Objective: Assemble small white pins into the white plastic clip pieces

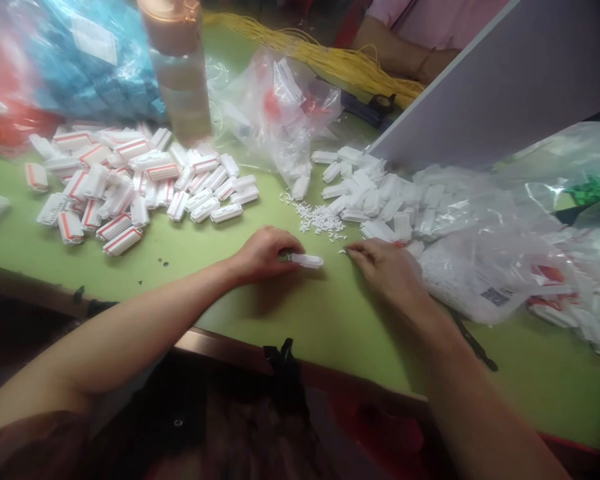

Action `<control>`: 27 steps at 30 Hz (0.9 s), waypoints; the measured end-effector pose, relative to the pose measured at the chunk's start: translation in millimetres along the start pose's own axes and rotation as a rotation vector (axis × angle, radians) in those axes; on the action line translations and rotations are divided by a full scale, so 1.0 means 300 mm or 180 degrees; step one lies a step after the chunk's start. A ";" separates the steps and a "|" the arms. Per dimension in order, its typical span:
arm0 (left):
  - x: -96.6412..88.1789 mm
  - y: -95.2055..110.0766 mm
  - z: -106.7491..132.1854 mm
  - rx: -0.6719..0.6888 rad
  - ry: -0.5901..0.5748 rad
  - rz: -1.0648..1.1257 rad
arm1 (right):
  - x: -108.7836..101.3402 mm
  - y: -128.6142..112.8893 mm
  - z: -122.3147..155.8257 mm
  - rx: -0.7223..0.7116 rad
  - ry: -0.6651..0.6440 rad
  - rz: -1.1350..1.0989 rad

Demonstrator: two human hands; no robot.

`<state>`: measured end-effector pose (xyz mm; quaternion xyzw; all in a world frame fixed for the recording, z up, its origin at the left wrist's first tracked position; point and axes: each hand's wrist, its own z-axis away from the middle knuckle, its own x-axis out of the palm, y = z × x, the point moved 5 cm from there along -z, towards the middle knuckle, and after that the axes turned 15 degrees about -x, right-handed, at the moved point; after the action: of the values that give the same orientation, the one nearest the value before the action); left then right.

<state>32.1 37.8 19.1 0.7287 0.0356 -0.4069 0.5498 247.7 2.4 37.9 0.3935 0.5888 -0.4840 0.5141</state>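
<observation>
My left hand (pixel 267 253) is closed around a small white plastic block (pixel 308 261), whose far end sticks out past the fingers. A short gap to the right, my right hand (pixel 390 270) pinches a tiny white pin (pixel 342 252) between thumb and forefinger. Just beyond both hands lies a scatter of similar tiny white pins (pixel 321 219). White blocks, many with a red-orange stripe (pixel 123 173), are heaped at the left. Plain white blocks (pixel 363 187) form another pile behind my right hand.
A bottle (pixel 180 73) stands behind the striped heap, beside a bag of blue parts (pixel 95 60). Clear plastic bags (pixel 480 267) crowd the right side. A grey panel (pixel 490 93) leans in at the back right. Across the green table (pixel 300 320) sits another person, near yellow cords (pixel 320 57).
</observation>
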 end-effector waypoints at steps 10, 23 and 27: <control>0.001 -0.001 0.000 0.0010 -0.0003 0.0008 | 0.014 -0.005 0.013 0.0189 0.0309 -0.0147; 0.007 -0.016 0.002 -0.0077 -0.0074 0.0244 | -0.024 -0.059 0.012 0.0030 0.0209 -0.0652; 0.008 -0.025 0.007 -0.0217 -0.0113 0.0388 | -0.046 -0.175 0.021 -0.0218 0.0408 -0.1416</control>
<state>29.0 38.0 11.7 0.7030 -0.0049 -0.3841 0.5986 200.8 -15.0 60.3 0.2663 0.7085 -0.5392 0.3694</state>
